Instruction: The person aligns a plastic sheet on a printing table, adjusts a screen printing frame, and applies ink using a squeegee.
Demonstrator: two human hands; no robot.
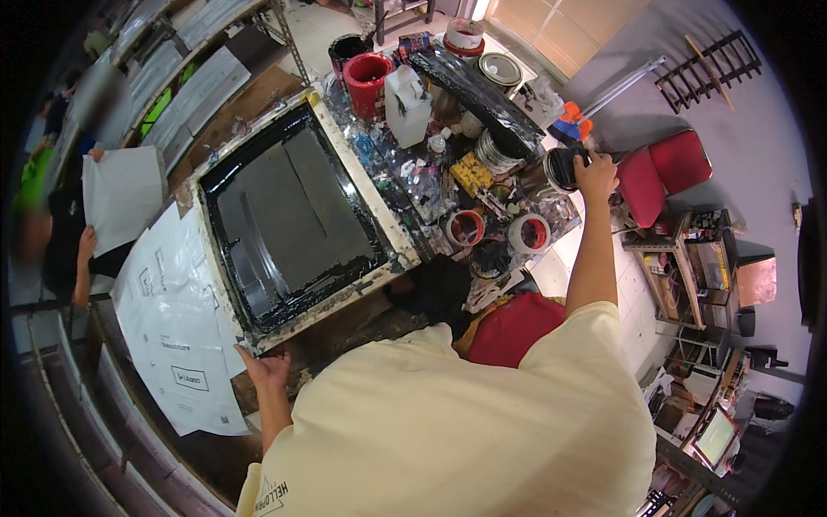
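Observation:
A screen printing frame [355,187] with pale, ink-stained edges and a dark mesh lies tilted on the left of the bench, black ink glistening along its inner border. At its near corner is my left hand [269,370], the fingers partly hidden beneath the edge and the thumb stretched out. Under the frame's left side spreads a white printed plastic sheet [177,323]. My right arm reaches far right, and my right hand [596,178] is closed on a black ink-covered object [566,167] at the mouth of a metal can [537,179]. Its exact kind is unclear.
A red bucket [367,86], a white jug [407,108], a long black ink-coated bar [474,99] and tape rolls [529,233] crowd the stained bench. At left, another person holds a white sheet [125,194]. A red chair [642,185] stands at right.

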